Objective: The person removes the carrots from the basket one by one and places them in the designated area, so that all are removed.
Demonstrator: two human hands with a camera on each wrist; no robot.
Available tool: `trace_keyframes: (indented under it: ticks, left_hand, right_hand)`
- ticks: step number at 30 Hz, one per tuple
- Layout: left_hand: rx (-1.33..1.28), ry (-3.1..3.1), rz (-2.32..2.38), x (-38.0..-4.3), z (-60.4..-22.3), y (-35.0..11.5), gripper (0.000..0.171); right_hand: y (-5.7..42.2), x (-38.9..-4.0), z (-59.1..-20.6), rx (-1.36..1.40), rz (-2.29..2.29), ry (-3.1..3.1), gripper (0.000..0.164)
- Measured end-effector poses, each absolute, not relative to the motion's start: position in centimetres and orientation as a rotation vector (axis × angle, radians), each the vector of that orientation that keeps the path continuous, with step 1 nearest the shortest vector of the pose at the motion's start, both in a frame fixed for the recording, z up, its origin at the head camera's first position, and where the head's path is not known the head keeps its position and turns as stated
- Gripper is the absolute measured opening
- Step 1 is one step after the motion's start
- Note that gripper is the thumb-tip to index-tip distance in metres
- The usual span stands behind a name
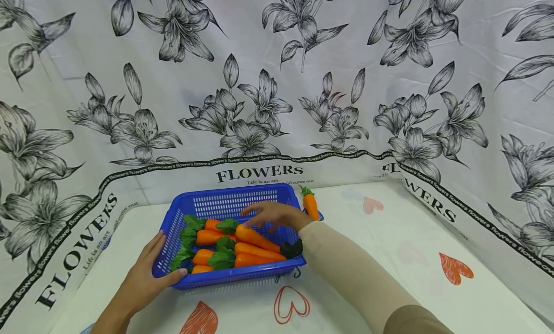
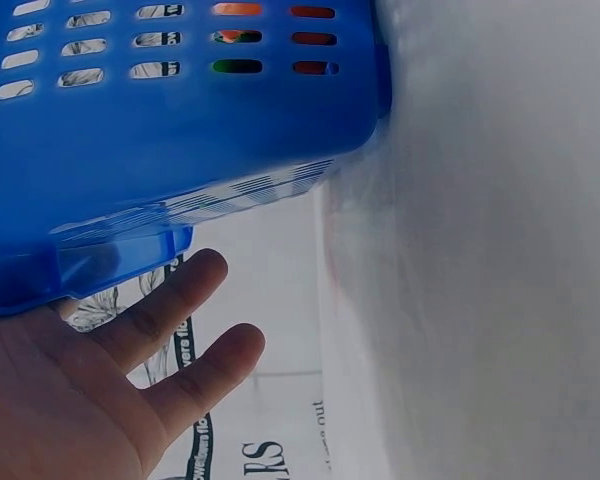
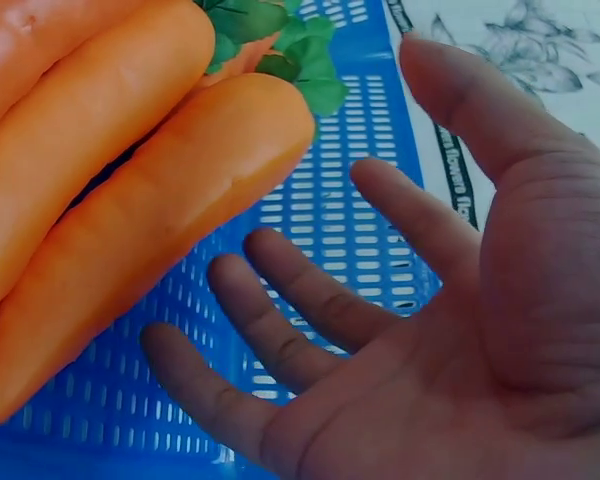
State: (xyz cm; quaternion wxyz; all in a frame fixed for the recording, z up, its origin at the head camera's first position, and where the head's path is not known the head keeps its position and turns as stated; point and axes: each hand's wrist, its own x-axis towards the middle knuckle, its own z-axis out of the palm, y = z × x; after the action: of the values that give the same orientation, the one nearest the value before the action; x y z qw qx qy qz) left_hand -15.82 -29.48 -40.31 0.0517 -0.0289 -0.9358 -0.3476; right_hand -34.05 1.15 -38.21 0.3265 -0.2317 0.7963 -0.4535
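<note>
A blue plastic basket (image 1: 233, 275) with slotted walls holds several orange carrots (image 1: 259, 237) with green leafy tops. At its near left corner my left hand (image 1: 144, 276) holds the rim, thumb on top and fingers along the outer side. In the left wrist view, two fingers (image 2: 175, 300) of that hand stick out spread beneath the rim. My right hand (image 3: 400, 330) hovers inside the basket beside the nearest carrot (image 3: 180, 210), palm turned to it, fingers spread and slightly bent, nothing between them.
Just beyond the basket's right side, another carrot (image 1: 310, 204) lies near a bit of blue plastic. A dark clump (image 1: 292, 248) sits in the basket's near right corner. The white tablecloth (image 1: 389, 237) has red hearts; a flower-printed curtain (image 1: 268, 108) hangs behind.
</note>
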Motion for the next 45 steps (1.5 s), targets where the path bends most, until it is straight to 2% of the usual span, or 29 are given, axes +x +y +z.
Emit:
trace_keyframes:
  ticks: [11,28,45]
  left_hand:
    - [-0.117,-2.826,-1.064,-15.83,-40.42,-29.64,0.102]
    - [-0.104,-2.864,-1.051,-16.06,-40.56,-29.83,0.103]
    - [-0.099,-2.863,-1.051,-16.05,-40.34,-29.64,0.103]
  right_hand:
    - [0.88,-33.85,-38.78,-0.531,-1.017,2.074,0.046]
    - [1.11,-33.77,-39.08,-0.494,-0.903,2.141,0.061]
    - [1.07,-34.29,-38.96,-0.555,-1.103,2.105,0.059]
